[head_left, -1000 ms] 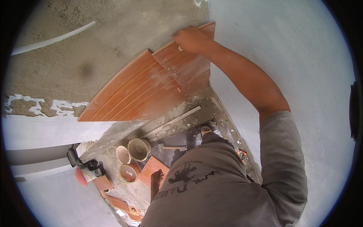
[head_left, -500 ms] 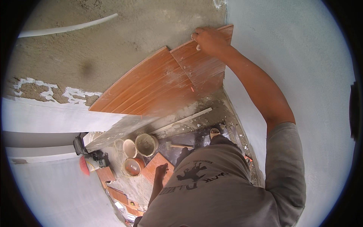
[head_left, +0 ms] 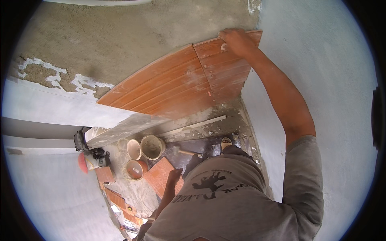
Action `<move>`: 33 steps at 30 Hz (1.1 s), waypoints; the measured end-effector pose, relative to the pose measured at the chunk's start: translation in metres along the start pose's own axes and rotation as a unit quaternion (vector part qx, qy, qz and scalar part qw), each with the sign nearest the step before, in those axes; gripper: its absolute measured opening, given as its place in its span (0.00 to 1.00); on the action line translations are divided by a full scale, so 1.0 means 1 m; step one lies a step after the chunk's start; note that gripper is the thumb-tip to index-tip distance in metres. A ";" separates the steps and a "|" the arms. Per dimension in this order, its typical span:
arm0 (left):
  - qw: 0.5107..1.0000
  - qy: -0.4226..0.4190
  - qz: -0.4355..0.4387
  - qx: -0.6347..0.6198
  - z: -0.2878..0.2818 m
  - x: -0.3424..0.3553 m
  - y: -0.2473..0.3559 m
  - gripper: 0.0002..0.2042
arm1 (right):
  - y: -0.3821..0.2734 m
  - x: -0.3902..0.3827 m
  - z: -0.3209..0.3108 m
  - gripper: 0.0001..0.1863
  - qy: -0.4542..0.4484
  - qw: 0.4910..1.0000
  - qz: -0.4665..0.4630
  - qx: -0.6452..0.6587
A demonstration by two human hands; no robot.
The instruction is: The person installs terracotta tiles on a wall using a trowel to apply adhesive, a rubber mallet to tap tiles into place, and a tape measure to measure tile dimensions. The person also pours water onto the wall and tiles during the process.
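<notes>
We press our right hand flat, fingers spread and clenched on nothing, against the upper edge of the narrow orange-brown ribbed ceramic tile set on the rough grey cement wall. That tile sits in the corner, its right edge against the smooth pale plastered wall and its left edge touching the wide orange-brown ribbed tile.

Below the narrow tile a pale wooden strip lies on the rubble-strewn floor, with a wooden-handled hammer, a mortar-caked round bucket and a loose orange square tile further down.

Our left hand hangs low beside that loose tile; whether its grip is closed we cannot tell.
</notes>
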State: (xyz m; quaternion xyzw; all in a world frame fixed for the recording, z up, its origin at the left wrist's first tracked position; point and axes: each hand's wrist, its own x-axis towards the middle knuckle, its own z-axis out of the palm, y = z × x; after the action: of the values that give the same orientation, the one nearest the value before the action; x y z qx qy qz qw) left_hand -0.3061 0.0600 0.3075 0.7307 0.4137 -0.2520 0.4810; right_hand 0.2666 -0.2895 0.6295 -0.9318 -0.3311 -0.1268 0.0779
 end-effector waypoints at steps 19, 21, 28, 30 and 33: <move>0.986 0.040 0.124 0.104 -0.001 -0.060 0.036 0.25 | -0.038 -0.043 -0.037 0.17 -0.132 0.986 -0.013 0.102; 0.987 0.010 0.132 0.087 0.002 -0.072 0.048 0.25 | -0.058 -0.060 -0.046 0.13 -0.173 0.981 0.005 0.090; 0.957 -0.200 0.044 -0.205 0.021 -0.105 0.146 0.34 | -0.142 -0.158 -0.037 0.10 -0.126 0.987 -0.027 0.098; 0.870 -0.288 0.034 -0.399 0.029 -0.109 0.166 0.40 | -0.175 -0.172 -0.017 0.10 -0.158 0.980 -0.039 0.115; 0.801 -0.369 0.055 -0.468 0.042 -0.108 0.174 0.44 | -0.222 -0.203 0.022 0.11 -0.172 0.972 -0.039 0.155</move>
State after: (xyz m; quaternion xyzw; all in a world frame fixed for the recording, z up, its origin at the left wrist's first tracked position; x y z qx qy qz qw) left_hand -0.2144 -0.0510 0.4589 0.2901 0.2320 -0.2517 0.8937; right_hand -0.0230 -0.2353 0.5635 -0.9025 -0.3914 0.0848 0.1583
